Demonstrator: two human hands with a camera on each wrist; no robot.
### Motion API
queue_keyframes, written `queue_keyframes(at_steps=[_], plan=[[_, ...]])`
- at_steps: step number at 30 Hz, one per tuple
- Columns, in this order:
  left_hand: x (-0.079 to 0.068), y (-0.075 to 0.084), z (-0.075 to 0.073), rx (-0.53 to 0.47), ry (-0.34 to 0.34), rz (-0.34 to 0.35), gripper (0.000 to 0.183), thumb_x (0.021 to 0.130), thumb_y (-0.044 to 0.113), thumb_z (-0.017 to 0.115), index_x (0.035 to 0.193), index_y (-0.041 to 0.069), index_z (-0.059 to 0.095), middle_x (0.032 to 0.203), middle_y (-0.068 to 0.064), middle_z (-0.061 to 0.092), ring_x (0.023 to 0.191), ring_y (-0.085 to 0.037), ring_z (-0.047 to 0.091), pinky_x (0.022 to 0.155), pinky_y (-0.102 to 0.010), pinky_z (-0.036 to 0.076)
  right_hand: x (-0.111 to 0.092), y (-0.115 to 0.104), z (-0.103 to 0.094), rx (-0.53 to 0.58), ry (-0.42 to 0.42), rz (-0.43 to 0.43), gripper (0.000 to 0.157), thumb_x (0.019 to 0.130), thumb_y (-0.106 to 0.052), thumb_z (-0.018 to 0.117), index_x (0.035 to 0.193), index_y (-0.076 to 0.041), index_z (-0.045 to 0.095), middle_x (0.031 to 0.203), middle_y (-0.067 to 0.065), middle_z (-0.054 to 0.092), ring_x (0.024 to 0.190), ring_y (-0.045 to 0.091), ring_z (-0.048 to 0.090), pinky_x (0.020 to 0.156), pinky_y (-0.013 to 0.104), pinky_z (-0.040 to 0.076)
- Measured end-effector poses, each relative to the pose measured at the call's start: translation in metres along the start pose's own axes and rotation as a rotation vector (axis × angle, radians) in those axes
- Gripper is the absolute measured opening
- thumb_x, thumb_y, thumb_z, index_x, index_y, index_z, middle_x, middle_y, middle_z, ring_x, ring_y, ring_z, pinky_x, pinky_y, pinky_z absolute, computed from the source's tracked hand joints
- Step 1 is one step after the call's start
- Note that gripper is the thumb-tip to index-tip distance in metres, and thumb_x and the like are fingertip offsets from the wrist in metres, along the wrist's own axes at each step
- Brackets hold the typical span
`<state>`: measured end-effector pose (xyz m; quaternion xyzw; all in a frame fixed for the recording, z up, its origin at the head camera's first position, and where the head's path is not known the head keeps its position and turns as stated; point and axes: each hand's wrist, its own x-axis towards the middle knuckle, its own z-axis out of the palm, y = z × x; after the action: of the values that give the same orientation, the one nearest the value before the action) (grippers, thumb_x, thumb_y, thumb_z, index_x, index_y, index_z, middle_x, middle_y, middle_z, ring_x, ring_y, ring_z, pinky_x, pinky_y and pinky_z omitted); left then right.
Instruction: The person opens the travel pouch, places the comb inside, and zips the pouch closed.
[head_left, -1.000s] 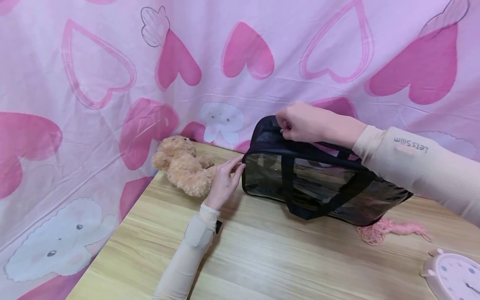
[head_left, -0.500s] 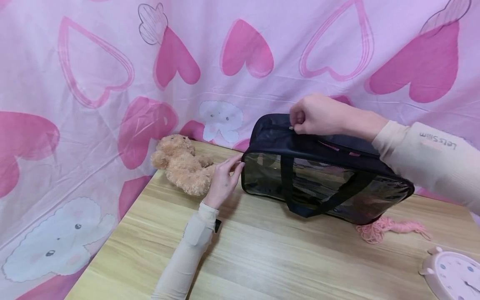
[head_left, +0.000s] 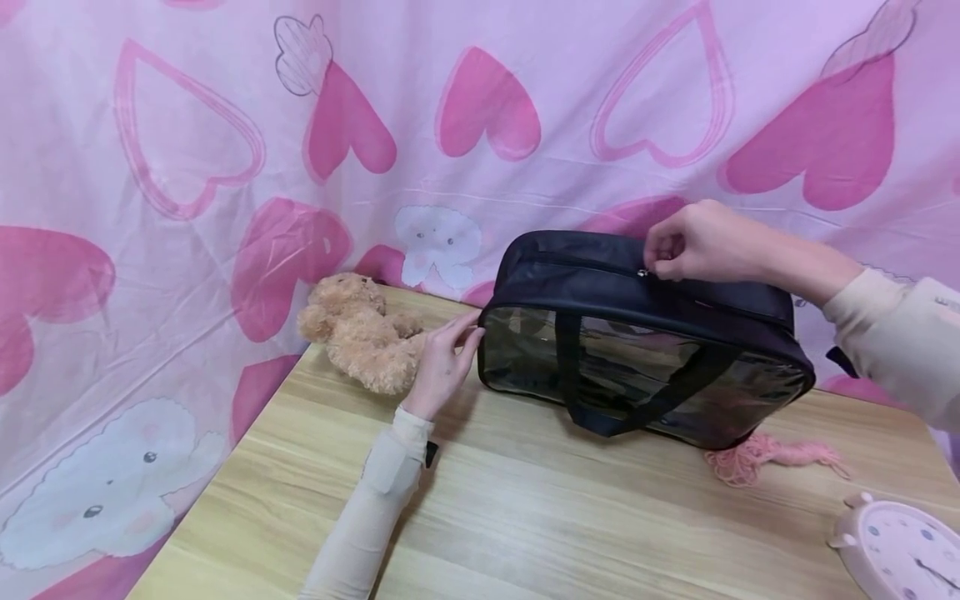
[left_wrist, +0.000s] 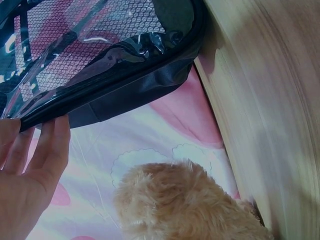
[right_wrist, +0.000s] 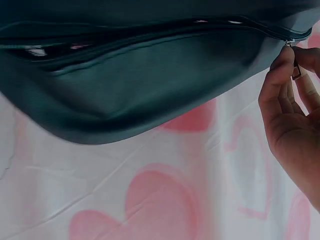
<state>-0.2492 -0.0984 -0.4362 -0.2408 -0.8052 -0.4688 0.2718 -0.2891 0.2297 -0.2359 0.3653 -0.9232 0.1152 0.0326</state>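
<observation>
A black bag with see-through side panels and a black strap handle stands on the wooden table. At its left end, my left hand pinches the piped edge, thumb in front and fingers behind. Above the bag top, my right hand pinches the metal zipper pull between thumb and fingers. The zipper's teeth look joined to the left of the pull in the head view. In the right wrist view a narrow gap shows farther along the zipper.
Beside my left hand lies a tan plush toy. A bundle of pink cord is at the bag's right front corner, with a pink alarm clock nearer me. A pink heart-print curtain hangs behind the table.
My right hand has moved rightward along the bag top, drawing the zipper pull with it. More of the zipper is visible on the left. My left hand stays on the bag's left edge.
</observation>
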Motion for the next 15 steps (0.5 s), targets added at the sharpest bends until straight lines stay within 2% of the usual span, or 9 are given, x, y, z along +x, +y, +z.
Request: queue_keyframes(at_steps=[6, 11, 15], plan=[[0.000, 0.001, -0.001, -0.002, 0.000, -0.009, 0.023, 0.094, 0.009, 0.060, 0.115, 0.002, 0.066, 0.107, -0.010, 0.068, 0.084, -0.014, 0.067, 0.080, -0.025, 0.053, -0.018, 0.014, -0.001, 0.016, -0.003, 0.036, 0.012, 0.078, -0.008, 0.073, 0.076, -0.018, 0.068, 0.067, -0.009, 0.058, 0.062, 0.007, 0.051, 0.058, 0.023, 0.043], [-0.001, 0.001, 0.000, 0.004, 0.004, 0.000, 0.023, 0.094, 0.009, 0.060, 0.115, 0.002, 0.066, 0.106, -0.010, 0.068, 0.084, -0.015, 0.067, 0.079, -0.026, 0.054, -0.038, 0.029, 0.004, 0.056, 0.047, 0.038, 0.015, 0.078, -0.005, 0.074, 0.076, -0.019, 0.068, 0.065, -0.012, 0.058, 0.062, 0.006, 0.051, 0.058, 0.018, 0.041], [-0.001, 0.001, 0.000, 0.011, 0.009, 0.007, 0.023, 0.094, 0.009, 0.060, 0.115, 0.003, 0.066, 0.106, -0.010, 0.068, 0.083, -0.015, 0.067, 0.078, -0.026, 0.054, -0.058, 0.043, 0.009, 0.120, 0.078, 0.079, 0.019, 0.078, -0.001, 0.074, 0.077, -0.019, 0.067, 0.064, -0.012, 0.059, 0.059, 0.004, 0.052, 0.055, 0.015, 0.041]])
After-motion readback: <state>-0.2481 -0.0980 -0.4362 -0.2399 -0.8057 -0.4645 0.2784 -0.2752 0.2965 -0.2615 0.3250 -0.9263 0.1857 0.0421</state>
